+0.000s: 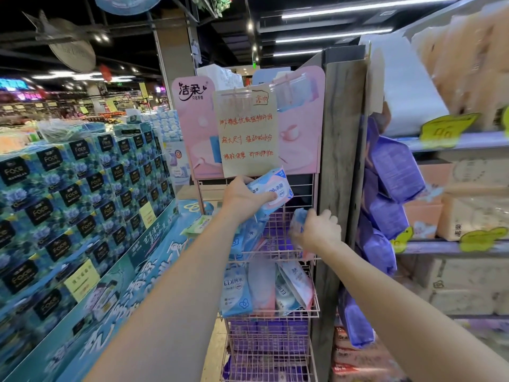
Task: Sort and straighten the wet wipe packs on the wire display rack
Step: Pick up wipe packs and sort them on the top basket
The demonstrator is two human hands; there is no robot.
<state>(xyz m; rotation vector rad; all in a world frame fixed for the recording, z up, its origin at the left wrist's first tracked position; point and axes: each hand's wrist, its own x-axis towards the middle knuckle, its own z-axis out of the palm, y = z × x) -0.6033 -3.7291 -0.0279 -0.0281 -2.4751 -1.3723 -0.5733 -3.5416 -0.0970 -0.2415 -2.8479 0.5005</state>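
Note:
A pink wire display rack (300,186) stands in front of me with several tiers. My left hand (242,195) holds a blue and pink wet wipe pack (275,188) up in front of the top tier. My right hand (319,230) grips a pale blue wipe pack (298,221) at the right side of the second tier. More blue packs (248,238) lean in that tier's left side. The tier below holds several upright blue and pink packs (237,293). Purple packs (270,334) fill the lowest tiers.
A handwritten paper sign (248,133) hangs on the pink header board (192,128). A stack of blue tissue boxes (82,194) stands to the left. A grey wooden shelf end (338,150) borders the rack on the right, with hanging purple packs (394,172) and tissue shelves beyond.

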